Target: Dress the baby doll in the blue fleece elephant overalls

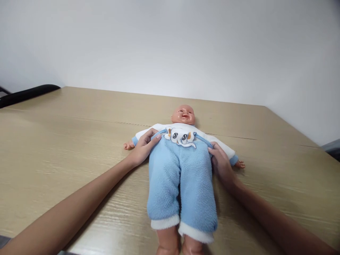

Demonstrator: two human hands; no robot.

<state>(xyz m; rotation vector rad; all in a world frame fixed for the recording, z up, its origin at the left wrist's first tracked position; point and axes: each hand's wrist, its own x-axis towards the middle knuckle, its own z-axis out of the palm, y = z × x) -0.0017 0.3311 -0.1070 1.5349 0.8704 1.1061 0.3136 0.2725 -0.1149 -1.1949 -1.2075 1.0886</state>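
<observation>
A baby doll (183,115) lies on its back on the wooden table (66,141), head away from me, feet toward me. It wears a white fleece top and light blue fleece overalls (182,177) with an elephant patch (180,137) on the bib. My left hand (145,147) grips the overalls at the doll's right side near the waist, fingers curled on the fabric. My right hand (220,161) holds the overalls at the doll's other side, fingers pressed on the edge.
A black chair back (26,94) shows at the far left edge of the table. A plain white wall rises behind. A seam runs across the tabletop behind the doll. A grey object (332,148) sits at the right edge.
</observation>
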